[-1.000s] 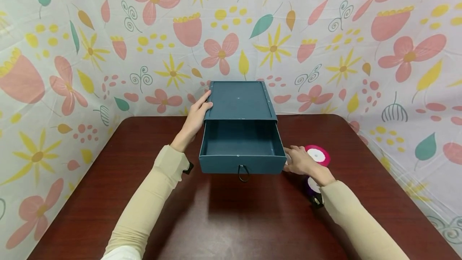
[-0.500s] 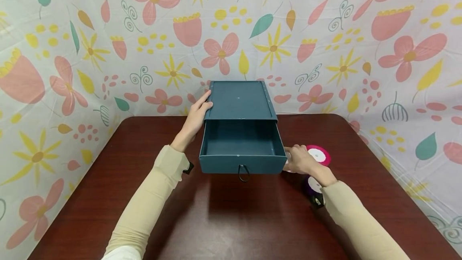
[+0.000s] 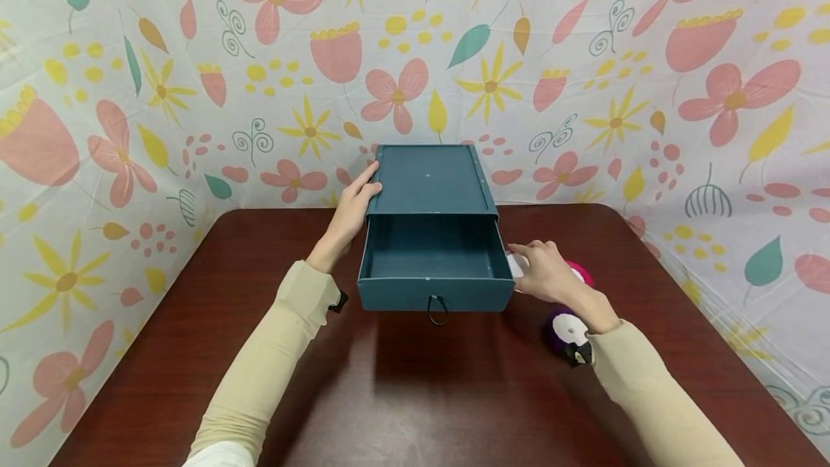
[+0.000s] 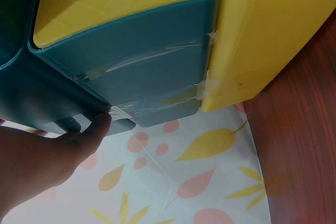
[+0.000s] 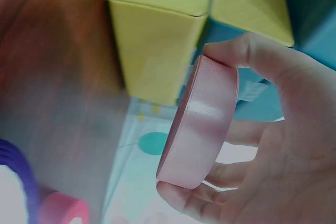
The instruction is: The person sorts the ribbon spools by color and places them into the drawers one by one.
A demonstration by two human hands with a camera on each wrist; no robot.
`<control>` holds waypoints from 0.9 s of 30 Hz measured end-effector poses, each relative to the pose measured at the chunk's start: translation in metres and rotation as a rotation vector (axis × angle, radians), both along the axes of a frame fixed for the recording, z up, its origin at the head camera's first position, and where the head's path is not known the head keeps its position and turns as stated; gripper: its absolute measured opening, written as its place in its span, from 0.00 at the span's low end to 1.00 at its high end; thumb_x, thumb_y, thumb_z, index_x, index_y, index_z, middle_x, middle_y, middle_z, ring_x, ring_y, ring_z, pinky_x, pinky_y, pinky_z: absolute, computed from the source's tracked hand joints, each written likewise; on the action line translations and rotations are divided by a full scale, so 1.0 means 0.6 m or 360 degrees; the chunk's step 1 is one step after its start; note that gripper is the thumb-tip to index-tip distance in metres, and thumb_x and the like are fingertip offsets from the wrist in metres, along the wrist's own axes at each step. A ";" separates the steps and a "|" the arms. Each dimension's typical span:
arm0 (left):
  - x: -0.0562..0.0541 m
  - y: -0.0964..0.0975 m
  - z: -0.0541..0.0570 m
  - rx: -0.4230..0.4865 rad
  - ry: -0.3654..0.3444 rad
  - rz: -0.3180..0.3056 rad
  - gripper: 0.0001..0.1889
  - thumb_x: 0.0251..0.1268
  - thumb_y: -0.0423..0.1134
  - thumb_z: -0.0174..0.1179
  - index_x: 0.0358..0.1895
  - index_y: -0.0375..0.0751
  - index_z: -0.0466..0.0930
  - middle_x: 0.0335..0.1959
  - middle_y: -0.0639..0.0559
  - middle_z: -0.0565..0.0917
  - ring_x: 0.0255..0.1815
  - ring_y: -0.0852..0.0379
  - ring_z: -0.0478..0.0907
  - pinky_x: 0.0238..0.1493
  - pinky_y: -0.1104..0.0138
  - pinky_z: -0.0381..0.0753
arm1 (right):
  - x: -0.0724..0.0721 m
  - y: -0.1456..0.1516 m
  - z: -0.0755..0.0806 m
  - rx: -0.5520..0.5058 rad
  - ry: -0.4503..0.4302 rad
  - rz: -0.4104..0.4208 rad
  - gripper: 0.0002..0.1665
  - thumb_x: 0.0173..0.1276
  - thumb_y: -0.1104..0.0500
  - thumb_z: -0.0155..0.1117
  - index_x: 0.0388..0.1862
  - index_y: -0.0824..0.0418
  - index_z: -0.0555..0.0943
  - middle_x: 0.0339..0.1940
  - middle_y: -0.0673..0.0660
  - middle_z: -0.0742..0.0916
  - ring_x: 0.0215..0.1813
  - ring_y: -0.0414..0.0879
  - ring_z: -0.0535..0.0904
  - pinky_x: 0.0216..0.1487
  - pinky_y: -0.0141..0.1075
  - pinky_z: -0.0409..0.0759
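Note:
A dark blue-green drawer unit point(image 3: 428, 182) has its drawer point(image 3: 395, 296) pulled out, with a dark loop handle at the front; the drawer's inside looks bare. My left hand point(image 3: 350, 211) rests along the unit's left side, fingers mostly straight, and the thumb point(image 4: 100, 129) lies against the side wall. In my right hand point(image 3: 547, 276) is a roll of pale pink ribbon point(image 5: 202, 124), pinched by its edge between thumb and fingers. The roll is just right of the drawer's front corner, partly hidden by the drawer in the head view.
A magenta ribbon roll point(image 3: 583, 274) lies behind my right hand, and a purple ribbon roll point(image 3: 569, 328) lies nearer on the brown table point(image 3: 311, 409). Yellow boxes point(image 4: 262, 45) stand below the unit. A flowered cloth point(image 3: 402, 34) hangs behind.
My right hand has risen slightly and turned, with the ribbon roll in its grip, uncovering more of the purple roll and covering more of the magenta one. My left hand stays put.

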State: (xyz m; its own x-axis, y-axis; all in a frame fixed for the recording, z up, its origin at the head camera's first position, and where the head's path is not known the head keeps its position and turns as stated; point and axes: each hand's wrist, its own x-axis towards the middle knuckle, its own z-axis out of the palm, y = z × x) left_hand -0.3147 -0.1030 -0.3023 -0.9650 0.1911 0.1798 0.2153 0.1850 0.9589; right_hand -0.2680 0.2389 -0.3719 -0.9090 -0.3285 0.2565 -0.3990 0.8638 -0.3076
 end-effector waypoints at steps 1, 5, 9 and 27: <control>0.005 0.001 0.005 -0.0006 0.0001 -0.0001 0.28 0.77 0.43 0.40 0.77 0.54 0.51 0.80 0.54 0.48 0.81 0.54 0.44 0.77 0.53 0.52 | 0.002 0.000 0.005 -0.0004 0.0009 -0.0001 0.40 0.49 0.51 0.75 0.59 0.73 0.78 0.49 0.70 0.86 0.51 0.62 0.75 0.52 0.54 0.68; 0.020 0.004 0.017 -0.0032 0.0014 -0.0005 0.28 0.77 0.42 0.40 0.78 0.51 0.51 0.80 0.52 0.48 0.81 0.53 0.44 0.77 0.54 0.52 | 0.010 -0.001 0.024 -0.0027 0.0009 -0.0010 0.40 0.53 0.51 0.73 0.61 0.72 0.76 0.52 0.71 0.84 0.53 0.64 0.73 0.53 0.55 0.68; 0.013 0.001 0.010 -0.0022 0.0010 -0.0011 0.28 0.77 0.43 0.40 0.78 0.52 0.51 0.80 0.53 0.48 0.81 0.54 0.43 0.78 0.54 0.51 | 0.016 -0.001 0.046 -0.0038 0.0016 0.0007 0.41 0.55 0.49 0.72 0.62 0.72 0.75 0.53 0.72 0.83 0.54 0.63 0.72 0.56 0.56 0.66; -0.021 -0.002 -0.023 -0.0023 0.0089 0.0012 0.28 0.76 0.49 0.41 0.77 0.59 0.52 0.79 0.59 0.50 0.80 0.58 0.45 0.78 0.55 0.51 | 0.034 -0.007 0.144 -0.0103 0.0072 0.0004 0.38 0.58 0.53 0.69 0.65 0.68 0.74 0.58 0.73 0.79 0.55 0.65 0.70 0.50 0.53 0.69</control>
